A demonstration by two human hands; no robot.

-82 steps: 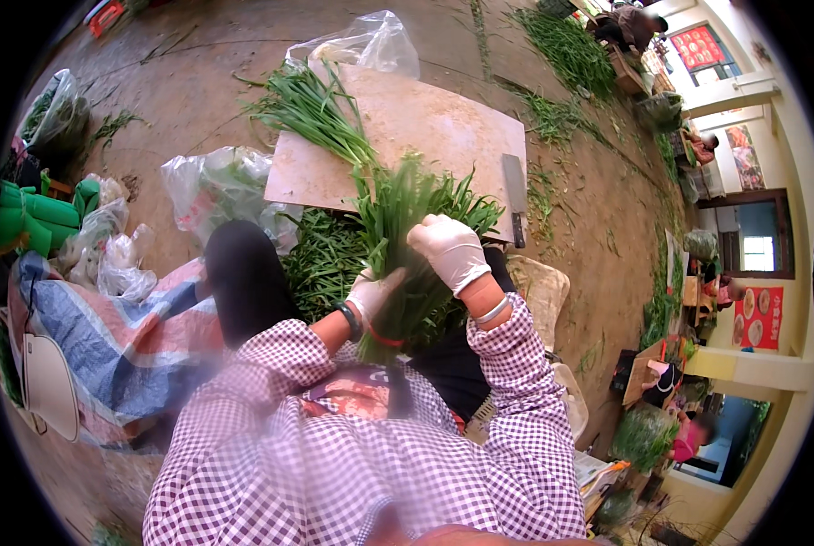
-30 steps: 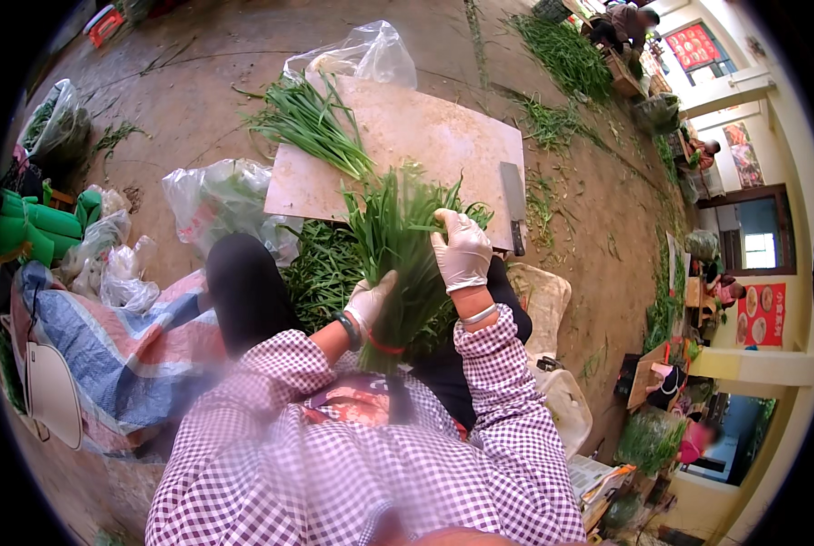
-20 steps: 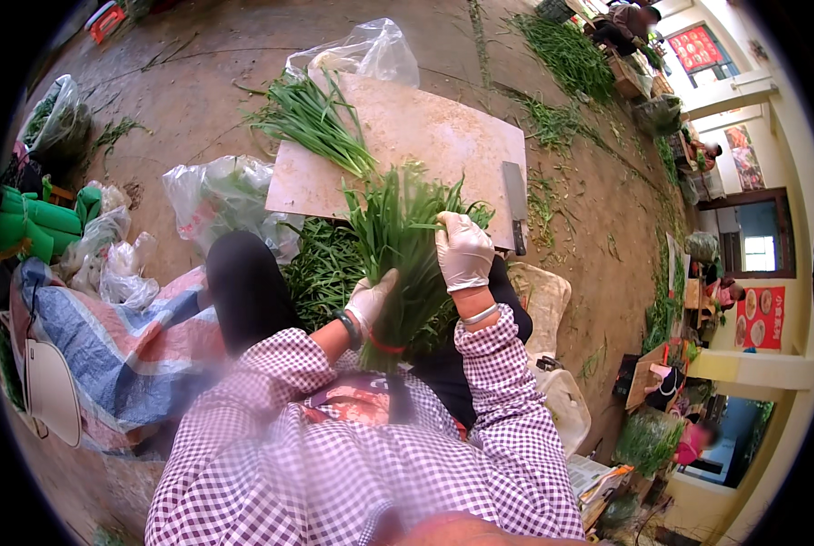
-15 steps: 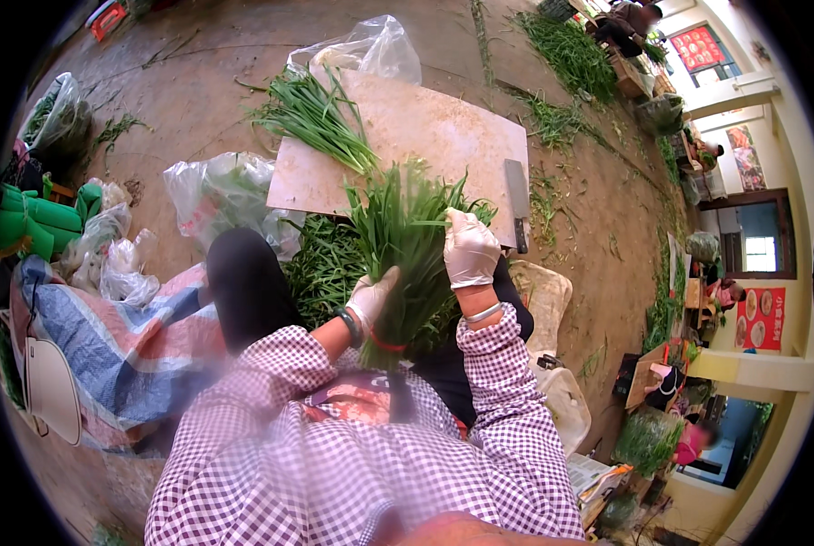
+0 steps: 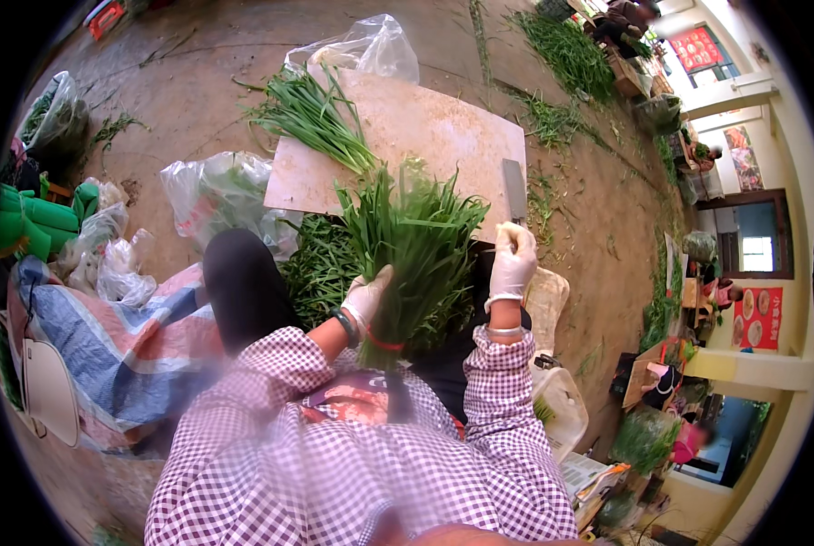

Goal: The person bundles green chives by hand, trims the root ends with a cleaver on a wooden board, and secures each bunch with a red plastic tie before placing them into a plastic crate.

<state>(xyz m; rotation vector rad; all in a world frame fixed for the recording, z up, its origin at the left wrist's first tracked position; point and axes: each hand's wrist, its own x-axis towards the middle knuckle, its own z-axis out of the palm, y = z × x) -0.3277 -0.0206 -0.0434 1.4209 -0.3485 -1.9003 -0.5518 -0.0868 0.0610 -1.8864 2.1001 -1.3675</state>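
My left hand (image 5: 368, 296), in a pale glove, is wrapped round a thick bunch of long green leafy stems (image 5: 412, 246), held above my lap. A red band (image 5: 384, 344) circles the bunch at its lower end. To the right of the bunch, my gloved right hand (image 5: 513, 261) is raised with its fingers curled and pressed together; what they hold, if anything, I cannot make out. It covers the lower handle of a broad-bladed knife (image 5: 514, 187), lying at the board's right edge. Whether the fingers touch that handle I cannot tell.
A pale cutting board (image 5: 434, 123) bears more long green leaves (image 5: 311, 118) at its left. Loose greens (image 5: 321, 268) lie below it. Clear plastic bags (image 5: 230, 191) and a striped woven sheet (image 5: 125, 341) are at the left. Other people sit among greens at the far right.
My right hand has left the bunch's leaf tips and moved right and down, to the knife handle's end. My left hand keeps the bunch in about the same place.
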